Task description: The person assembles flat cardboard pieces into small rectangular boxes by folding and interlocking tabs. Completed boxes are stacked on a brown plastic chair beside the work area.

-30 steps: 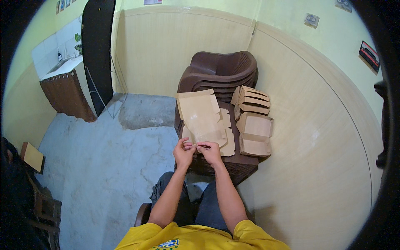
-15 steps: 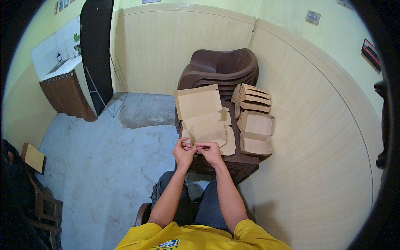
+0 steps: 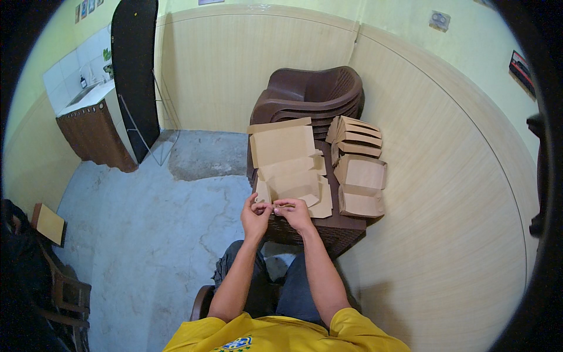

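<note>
A brown cardboard box, partly folded, lies in front of me with its lid panel laid back away from me. Its near side flaps stand up at an angle. My left hand pinches the box's near left corner between thumb and finger, other fingers raised. Right beside it, my right hand grips the near edge with bent fingers. The fingertips of both hands almost meet there and hide the corner itself. Beneath the box, more flat cardboard sticks out on the right.
The brown woven-pattern table carries an opened folded box and a nested stack of folded boxes at its right side. Stacked brown plastic chairs stand behind. A wood-panelled wall rises close on the right.
The near left flap now stands higher, and the near right flap shows more clearly beside my right hand. Both hands stay at the corner, with my left hand shifted slightly left and nearer me.
</note>
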The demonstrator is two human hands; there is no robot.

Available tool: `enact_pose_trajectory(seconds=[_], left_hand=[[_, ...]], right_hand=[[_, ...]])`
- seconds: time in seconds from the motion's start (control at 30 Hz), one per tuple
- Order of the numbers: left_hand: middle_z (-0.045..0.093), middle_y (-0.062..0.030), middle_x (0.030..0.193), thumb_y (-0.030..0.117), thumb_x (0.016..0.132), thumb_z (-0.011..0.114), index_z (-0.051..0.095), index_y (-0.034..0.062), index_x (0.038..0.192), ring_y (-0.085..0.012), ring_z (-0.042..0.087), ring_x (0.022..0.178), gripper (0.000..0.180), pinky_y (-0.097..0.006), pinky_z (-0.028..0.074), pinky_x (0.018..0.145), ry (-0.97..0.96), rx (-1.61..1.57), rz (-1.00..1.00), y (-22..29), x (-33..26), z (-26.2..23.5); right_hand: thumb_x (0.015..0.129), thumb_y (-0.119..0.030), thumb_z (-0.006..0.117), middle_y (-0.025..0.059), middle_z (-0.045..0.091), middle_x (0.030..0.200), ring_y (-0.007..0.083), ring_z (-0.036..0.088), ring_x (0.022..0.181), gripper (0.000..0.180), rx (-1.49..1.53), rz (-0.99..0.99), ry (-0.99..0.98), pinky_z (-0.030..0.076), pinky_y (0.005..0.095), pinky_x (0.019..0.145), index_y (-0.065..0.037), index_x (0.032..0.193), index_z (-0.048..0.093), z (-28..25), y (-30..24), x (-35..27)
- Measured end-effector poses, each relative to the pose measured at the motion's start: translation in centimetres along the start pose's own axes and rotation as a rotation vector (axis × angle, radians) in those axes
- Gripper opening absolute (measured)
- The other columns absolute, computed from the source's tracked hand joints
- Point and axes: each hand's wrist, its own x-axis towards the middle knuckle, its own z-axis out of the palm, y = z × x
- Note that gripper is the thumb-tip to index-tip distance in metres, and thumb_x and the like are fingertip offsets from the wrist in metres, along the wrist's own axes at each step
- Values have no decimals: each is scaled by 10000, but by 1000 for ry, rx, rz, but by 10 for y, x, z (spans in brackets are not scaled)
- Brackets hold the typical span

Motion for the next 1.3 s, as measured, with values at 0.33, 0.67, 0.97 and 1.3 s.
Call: enact_pose_trajectory(seconds=[0.33,0.67,0.97,1.3], left_hand=[[789,-113,1001,-52,920,782,662,-14,1239,-143,736,915,343,-282,585,836,-23,-29,-23,-15,9,-6],[791,-80,1014,43,929,816,756,-5,1067,-156,740,939,158,-321,592,869,-115,126,8,-16,-2,-7],[768,-181,1038,84,850,811,738,-17,1118,-340,760,946,295,-414,595,871,82,496,439,0,-14,8],[743,-224,1027,65,859,775,709,-1,1174,-421,717,964,329,-505,564,873,96,631,413,-15,-11,13]], right_hand=[[902,56,799,124,771,1055,171,746,958,289,-91,-21,144,622,294,864,69,1186,747,10,1,-2],[960,-16,745,100,802,982,190,778,899,172,-136,-87,101,632,334,799,19,1125,780,4,20,6],[982,25,712,80,765,931,147,745,872,90,-264,-96,-77,602,299,791,51,1067,728,-5,12,23],[907,-62,770,148,753,919,286,733,838,121,-732,-406,-105,577,395,771,-17,1018,752,-7,-10,27]])
